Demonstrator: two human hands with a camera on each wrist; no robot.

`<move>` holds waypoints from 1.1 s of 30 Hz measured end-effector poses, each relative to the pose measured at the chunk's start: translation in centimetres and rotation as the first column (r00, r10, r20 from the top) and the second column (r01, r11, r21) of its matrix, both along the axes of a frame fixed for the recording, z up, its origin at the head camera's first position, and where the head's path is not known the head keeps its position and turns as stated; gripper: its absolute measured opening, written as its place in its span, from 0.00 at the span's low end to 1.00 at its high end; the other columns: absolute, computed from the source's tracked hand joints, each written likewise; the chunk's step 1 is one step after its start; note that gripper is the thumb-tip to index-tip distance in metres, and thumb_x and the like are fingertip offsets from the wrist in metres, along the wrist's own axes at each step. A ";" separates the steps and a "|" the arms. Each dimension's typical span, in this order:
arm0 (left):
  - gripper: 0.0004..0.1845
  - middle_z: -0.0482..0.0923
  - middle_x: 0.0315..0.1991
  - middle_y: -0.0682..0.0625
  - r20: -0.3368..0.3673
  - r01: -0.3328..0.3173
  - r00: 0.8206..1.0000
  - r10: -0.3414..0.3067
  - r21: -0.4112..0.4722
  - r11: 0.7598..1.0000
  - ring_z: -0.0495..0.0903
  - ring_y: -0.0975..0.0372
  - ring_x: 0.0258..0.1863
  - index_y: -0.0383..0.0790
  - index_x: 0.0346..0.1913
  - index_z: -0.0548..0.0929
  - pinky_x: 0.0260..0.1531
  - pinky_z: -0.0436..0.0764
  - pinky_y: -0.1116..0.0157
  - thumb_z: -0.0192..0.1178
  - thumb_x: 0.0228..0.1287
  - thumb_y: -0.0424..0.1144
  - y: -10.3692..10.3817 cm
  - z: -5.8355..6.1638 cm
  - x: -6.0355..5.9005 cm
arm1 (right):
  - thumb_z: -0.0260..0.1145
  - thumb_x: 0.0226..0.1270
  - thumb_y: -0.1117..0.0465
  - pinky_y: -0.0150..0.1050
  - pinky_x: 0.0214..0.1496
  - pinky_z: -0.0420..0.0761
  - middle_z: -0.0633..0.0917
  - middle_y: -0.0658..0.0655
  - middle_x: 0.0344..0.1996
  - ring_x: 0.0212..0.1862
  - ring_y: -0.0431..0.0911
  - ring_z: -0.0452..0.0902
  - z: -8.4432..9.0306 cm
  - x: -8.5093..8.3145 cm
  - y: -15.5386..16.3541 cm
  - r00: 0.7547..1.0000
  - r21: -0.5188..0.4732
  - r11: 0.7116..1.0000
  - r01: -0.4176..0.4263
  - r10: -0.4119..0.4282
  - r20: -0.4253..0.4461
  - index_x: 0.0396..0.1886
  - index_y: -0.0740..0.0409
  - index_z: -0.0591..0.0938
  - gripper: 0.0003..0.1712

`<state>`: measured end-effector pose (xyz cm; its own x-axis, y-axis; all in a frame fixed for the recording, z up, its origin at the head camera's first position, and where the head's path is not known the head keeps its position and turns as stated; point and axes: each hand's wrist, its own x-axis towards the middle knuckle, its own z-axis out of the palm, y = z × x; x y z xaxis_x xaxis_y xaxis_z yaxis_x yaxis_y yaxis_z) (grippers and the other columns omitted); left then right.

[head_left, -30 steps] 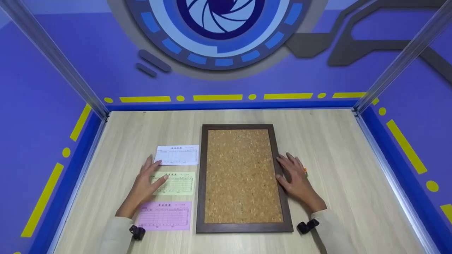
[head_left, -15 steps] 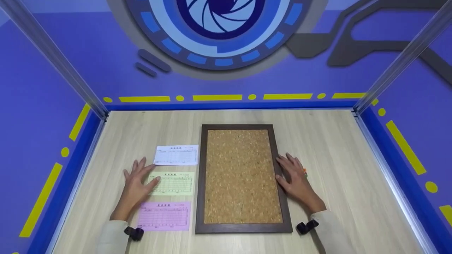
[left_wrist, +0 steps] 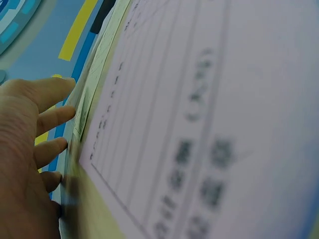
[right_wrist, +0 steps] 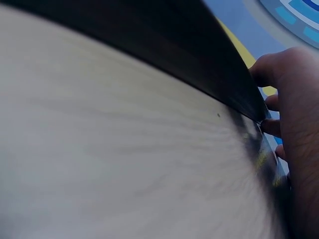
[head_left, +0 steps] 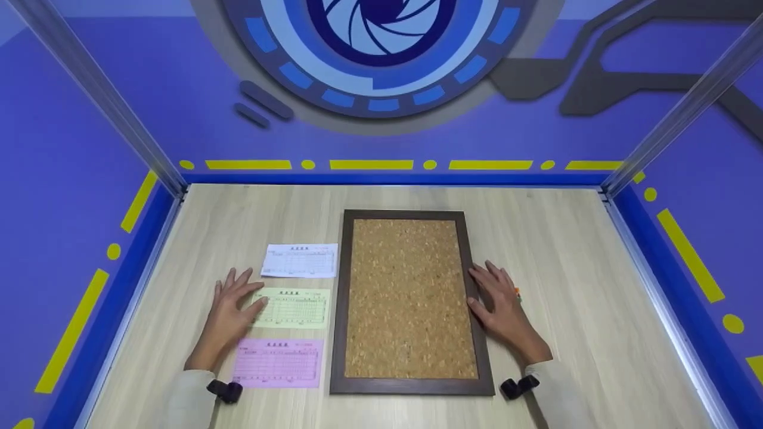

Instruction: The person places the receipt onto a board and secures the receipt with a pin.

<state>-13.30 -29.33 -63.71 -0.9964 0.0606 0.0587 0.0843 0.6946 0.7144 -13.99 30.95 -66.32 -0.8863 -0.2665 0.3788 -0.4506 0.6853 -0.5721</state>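
In the head view, the left hand [head_left: 230, 310] spreads at the green slip [head_left: 293, 308], 9 o'clock of the board [head_left: 411, 298], the right hand [head_left: 502, 311] spread against its 3 o'clock edge; the left wrist shows the pink slip [left_wrist: 194, 99] at 3, the right wrist the board at 11.

High head view, close wrist views, shared tabletop [head_left: 590, 280]

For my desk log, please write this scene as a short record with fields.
Table: light wood grain
Board: cork, in dark frame, lying flat
Left of board, far to near: white slip, green slip, pink slip
Left hand: thumb over green slip's left edge; contact unclear
Right hand: fingertips at frame's right side
Other: small orange thing beside right hand, too small to identify
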 end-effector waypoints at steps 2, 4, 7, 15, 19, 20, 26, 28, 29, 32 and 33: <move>0.22 0.65 0.83 0.34 -0.004 -0.001 1.000 0.001 0.011 1.000 0.44 0.36 0.88 0.33 0.67 0.86 0.85 0.35 0.40 0.72 0.75 0.38 -0.1 -0.1 0.0 | 0.75 0.72 0.59 0.74 0.83 0.50 0.80 0.68 0.74 0.80 0.74 0.63 0.1 0.0 0.0 1.000 0.003 1.000 0.003 -0.003 0.000 0.76 0.66 0.79 0.36; 0.22 0.66 0.83 0.34 -0.012 -0.003 1.000 0.004 0.027 1.000 0.45 0.36 0.88 0.32 0.67 0.86 0.86 0.36 0.40 0.72 0.75 0.38 -0.1 -0.1 0.1 | 0.75 0.72 0.59 0.74 0.83 0.51 0.80 0.69 0.74 0.80 0.75 0.64 0.1 0.1 0.0 1.000 0.003 1.000 0.002 -0.002 -0.003 0.76 0.66 0.79 0.35; 0.23 0.66 0.82 0.34 -0.024 -0.008 1.000 0.009 0.046 0.999 0.46 0.36 0.88 0.31 0.67 0.85 0.86 0.38 0.41 0.72 0.75 0.37 -0.1 -0.2 0.1 | 0.75 0.72 0.59 0.74 0.82 0.51 0.80 0.68 0.74 0.80 0.75 0.64 0.1 0.1 0.1 1.000 0.001 1.000 0.004 -0.004 -0.011 0.76 0.66 0.79 0.35; 0.20 0.70 0.81 0.37 -0.056 -0.044 0.997 0.048 0.059 0.997 0.50 0.37 0.87 0.31 0.66 0.85 0.87 0.41 0.44 0.69 0.76 0.31 -0.1 -0.6 0.2 | 0.75 0.72 0.62 0.78 0.80 0.52 0.80 0.69 0.74 0.79 0.76 0.65 -0.2 0.0 0.2 0.999 -0.020 1.000 -0.018 0.017 -0.037 0.75 0.67 0.79 0.34; 0.19 0.70 0.81 0.37 -0.065 -0.037 0.997 0.041 0.065 0.997 0.51 0.36 0.87 0.30 0.66 0.85 0.86 0.42 0.43 0.67 0.76 0.29 -0.2 -0.5 0.1 | 0.75 0.71 0.62 0.78 0.79 0.52 0.80 0.68 0.74 0.79 0.76 0.65 -0.3 -0.1 0.2 0.999 -0.019 1.000 -0.014 0.013 -0.044 0.75 0.67 0.80 0.34; 0.18 0.70 0.81 0.37 -0.068 -0.036 0.997 0.040 0.065 0.997 0.51 0.36 0.87 0.30 0.65 0.85 0.86 0.43 0.43 0.67 0.76 0.29 -0.2 -0.5 0.1 | 0.75 0.71 0.62 0.78 0.79 0.52 0.80 0.68 0.73 0.79 0.75 0.65 -0.3 -0.1 0.2 0.999 -0.019 1.000 -0.014 0.013 -0.045 0.75 0.67 0.80 0.34; 0.17 0.71 0.80 0.37 -0.059 -0.050 0.997 0.055 0.078 0.996 0.52 0.38 0.87 0.31 0.64 0.87 0.87 0.43 0.45 0.68 0.75 0.28 -0.2 -0.5 0.2 | 0.75 0.70 0.63 0.78 0.79 0.53 0.80 0.69 0.74 0.79 0.76 0.65 -0.3 -0.1 0.2 0.999 -0.024 1.000 -0.013 0.012 -0.042 0.74 0.68 0.80 0.34; 0.17 0.71 0.81 0.38 -0.049 -0.054 0.997 0.058 0.080 0.995 0.52 0.40 0.88 0.31 0.64 0.87 0.87 0.42 0.47 0.68 0.75 0.28 -0.2 -0.6 0.2 | 0.75 0.71 0.62 0.78 0.80 0.53 0.80 0.69 0.74 0.79 0.76 0.65 -0.3 0.0 0.2 0.999 -0.027 1.000 -0.006 0.005 -0.035 0.74 0.67 0.80 0.34; 0.17 0.71 0.81 0.38 -0.043 -0.055 0.997 0.059 0.081 0.995 0.51 0.40 0.88 0.31 0.64 0.87 0.87 0.42 0.48 0.68 0.76 0.28 -0.2 -0.6 0.2 | 0.75 0.71 0.62 0.78 0.80 0.54 0.80 0.69 0.74 0.79 0.76 0.65 -0.3 0.0 0.2 1.000 -0.028 1.000 -0.003 0.002 -0.030 0.74 0.67 0.80 0.34; 0.17 0.70 0.81 0.39 -0.034 -0.059 0.998 0.061 0.080 0.995 0.51 0.41 0.88 0.32 0.64 0.87 0.87 0.41 0.49 0.68 0.76 0.28 -0.2 -0.5 0.2 | 0.75 0.71 0.61 0.78 0.80 0.54 0.80 0.68 0.74 0.79 0.75 0.65 -0.2 0.0 0.2 1.000 -0.025 1.000 0.003 -0.003 -0.025 0.74 0.66 0.80 0.34; 0.17 0.70 0.81 0.39 -0.031 -0.060 0.998 0.062 0.081 0.995 0.51 0.41 0.88 0.32 0.63 0.87 0.87 0.41 0.49 0.68 0.76 0.28 -0.2 -0.5 0.2 | 0.75 0.71 0.61 0.78 0.80 0.54 0.80 0.68 0.74 0.79 0.75 0.65 -0.2 0.0 0.2 1.000 -0.026 1.000 0.002 -0.003 -0.025 0.74 0.66 0.80 0.34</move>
